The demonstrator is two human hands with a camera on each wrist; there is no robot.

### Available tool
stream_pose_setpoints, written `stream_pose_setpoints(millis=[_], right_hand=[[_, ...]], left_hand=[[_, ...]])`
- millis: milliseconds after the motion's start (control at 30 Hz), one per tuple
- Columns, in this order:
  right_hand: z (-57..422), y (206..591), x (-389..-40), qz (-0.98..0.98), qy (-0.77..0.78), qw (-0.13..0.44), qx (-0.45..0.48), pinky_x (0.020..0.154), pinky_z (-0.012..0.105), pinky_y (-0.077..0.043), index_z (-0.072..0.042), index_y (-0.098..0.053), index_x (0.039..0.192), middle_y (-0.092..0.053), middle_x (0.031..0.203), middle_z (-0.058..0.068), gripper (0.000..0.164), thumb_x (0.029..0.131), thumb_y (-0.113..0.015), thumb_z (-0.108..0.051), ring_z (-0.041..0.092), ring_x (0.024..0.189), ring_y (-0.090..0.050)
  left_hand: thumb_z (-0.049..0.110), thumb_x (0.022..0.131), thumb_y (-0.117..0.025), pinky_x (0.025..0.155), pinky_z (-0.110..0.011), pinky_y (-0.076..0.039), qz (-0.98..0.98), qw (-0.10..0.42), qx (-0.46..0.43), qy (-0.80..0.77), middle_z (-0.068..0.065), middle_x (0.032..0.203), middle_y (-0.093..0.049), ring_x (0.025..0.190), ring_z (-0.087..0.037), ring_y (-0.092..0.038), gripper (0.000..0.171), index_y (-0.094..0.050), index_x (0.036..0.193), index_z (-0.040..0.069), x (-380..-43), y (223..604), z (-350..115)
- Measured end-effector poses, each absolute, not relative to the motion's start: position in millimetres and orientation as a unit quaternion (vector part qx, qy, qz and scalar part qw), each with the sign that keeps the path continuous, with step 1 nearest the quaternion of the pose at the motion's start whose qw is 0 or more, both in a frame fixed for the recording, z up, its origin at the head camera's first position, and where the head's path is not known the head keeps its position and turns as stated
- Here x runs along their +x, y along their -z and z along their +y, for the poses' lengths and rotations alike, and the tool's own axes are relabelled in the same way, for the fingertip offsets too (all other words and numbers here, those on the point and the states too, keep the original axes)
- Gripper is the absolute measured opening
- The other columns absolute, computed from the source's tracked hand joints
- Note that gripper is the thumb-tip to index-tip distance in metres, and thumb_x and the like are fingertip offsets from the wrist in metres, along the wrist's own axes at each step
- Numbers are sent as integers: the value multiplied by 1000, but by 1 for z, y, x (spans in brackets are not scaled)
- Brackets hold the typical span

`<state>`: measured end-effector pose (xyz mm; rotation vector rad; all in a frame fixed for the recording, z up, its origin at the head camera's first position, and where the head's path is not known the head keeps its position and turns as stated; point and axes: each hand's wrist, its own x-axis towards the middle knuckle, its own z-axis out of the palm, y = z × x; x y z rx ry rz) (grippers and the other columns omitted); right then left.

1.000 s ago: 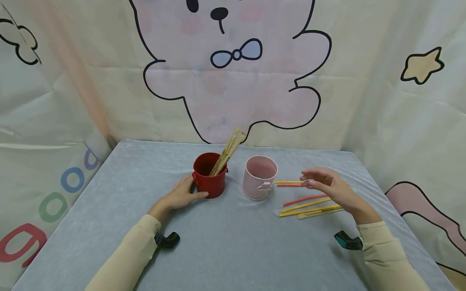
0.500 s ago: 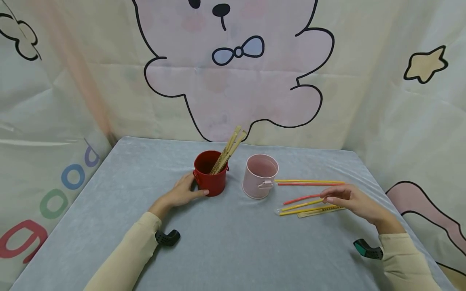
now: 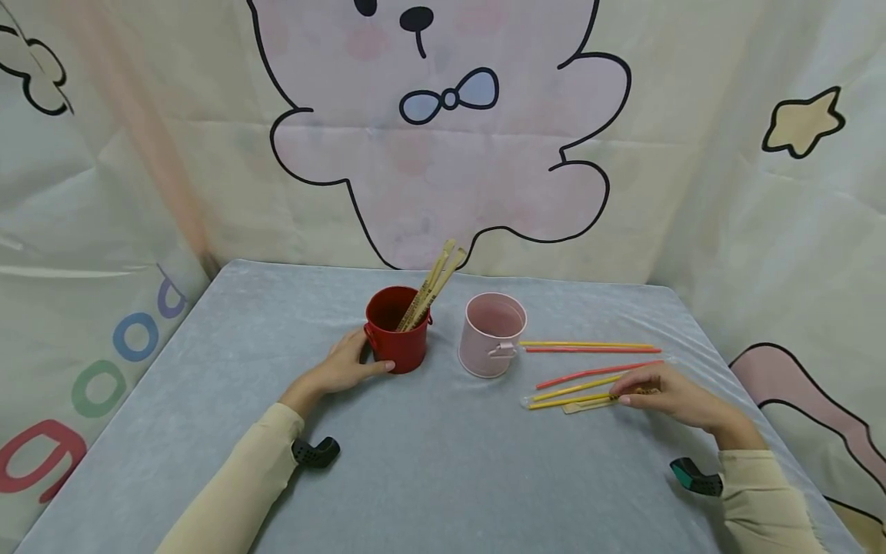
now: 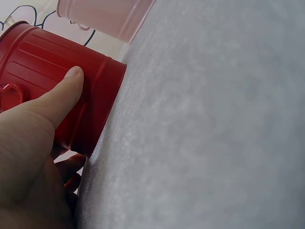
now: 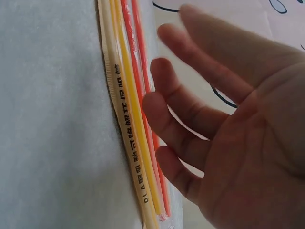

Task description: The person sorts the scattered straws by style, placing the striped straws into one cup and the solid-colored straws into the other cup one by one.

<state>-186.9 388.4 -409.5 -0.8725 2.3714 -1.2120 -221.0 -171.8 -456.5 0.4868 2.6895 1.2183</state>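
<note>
A table [image 3: 429, 462] draped in grey-blue velvety cloth carries a red bucket [image 3: 397, 331] near its middle. Just right of the red bucket stands a pink bucket [image 3: 490, 335]. Farther right of the red bucket lie loose straws [image 3: 588, 346] in yellow and red, with a paper-wrapped stick [image 3: 588, 405] on their near side, all flat on the cloth.

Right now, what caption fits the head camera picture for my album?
Left hand grips the red bucket while the right hand touches straws beside the pink bucket.

two buckets [image 3: 396, 338], five loose straws [image 3: 588, 345], two hands [image 3: 339, 371]
</note>
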Motion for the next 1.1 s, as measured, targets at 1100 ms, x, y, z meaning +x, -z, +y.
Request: stream_pose_setpoints(millis=[1100], right_hand=[[372,430,-187,901,327,50,-281,63,18,-48,0,-70,86,-68,81,10,11,81,-79,2,-4,76,-55]], left_hand=[[42,90,-74,120,-65,-26,894,68,172,-409,-13,158,-42,148,-38,-33,78,-40,153,12,-220,457,-172]])
